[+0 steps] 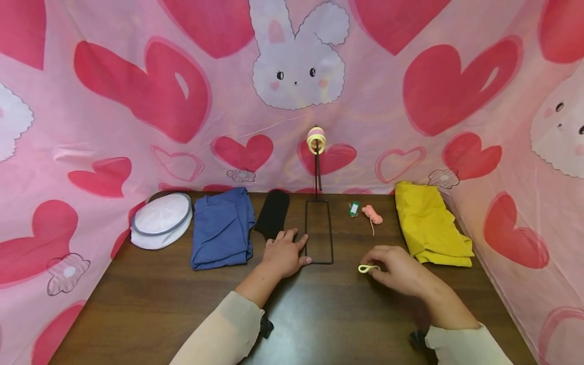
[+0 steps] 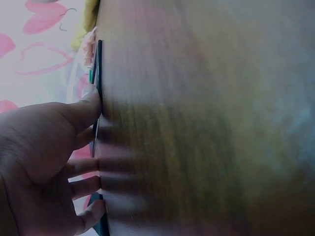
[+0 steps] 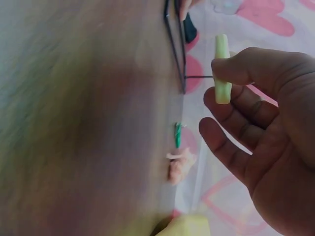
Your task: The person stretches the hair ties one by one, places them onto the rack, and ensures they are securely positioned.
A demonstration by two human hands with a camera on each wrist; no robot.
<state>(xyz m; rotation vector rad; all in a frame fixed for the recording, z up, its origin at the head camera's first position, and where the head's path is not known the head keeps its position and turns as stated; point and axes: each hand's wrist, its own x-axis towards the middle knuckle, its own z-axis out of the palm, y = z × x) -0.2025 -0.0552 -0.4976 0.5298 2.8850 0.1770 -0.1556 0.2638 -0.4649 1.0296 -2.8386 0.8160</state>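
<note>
My right hand [image 1: 397, 271] pinches a pale yellow hair tie [image 1: 363, 268] between thumb and fingers, above the table right of a black wire stand [image 1: 330, 238]. The right wrist view shows the hair tie [image 3: 223, 92] edge-on under the thumb, other fingers loosely bent. My left hand [image 1: 282, 256] rests with spread fingers on the table, its thumb at the near left corner of the stand's rectangular base. In the left wrist view the thumb of that hand [image 2: 39, 147] lies against the black wire. Yellow and pink hair ties [image 1: 316, 134] circle the stand's upper arm.
Left of the stand lie a black flat cloth piece [image 1: 272, 210], folded blue cloth [image 1: 221, 230] and a white round mesh item with grey rim [image 1: 161, 215]. To its right are a small green-and-white item [image 1: 354, 208], a pink yarn bundle [image 1: 372, 215] and folded yellow cloth [image 1: 429, 223].
</note>
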